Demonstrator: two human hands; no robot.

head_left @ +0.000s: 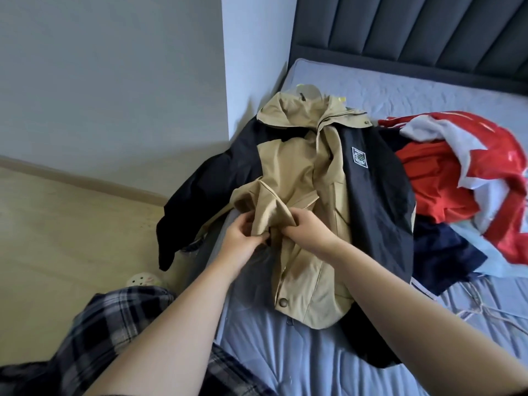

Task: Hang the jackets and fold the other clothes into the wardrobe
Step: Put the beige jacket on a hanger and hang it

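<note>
A tan and black hooded jacket [328, 172] lies spread on the bed [314, 352], one black sleeve hanging over the left edge. A pale hanger top [310, 89] peeks out behind its hood. My left hand [240, 238] and my right hand [310, 228] both pinch the tan front fabric near the jacket's middle, close together. To the right lies a heap of red and white clothes [463, 178] with a navy garment [445, 252] below it.
A grey padded headboard [414, 32] stands at the back. A white wall corner [251, 67] meets the bed's left side. Wooden floor [57, 238] lies to the left, with a pale clog [144, 280] near my plaid trouser leg [108, 324].
</note>
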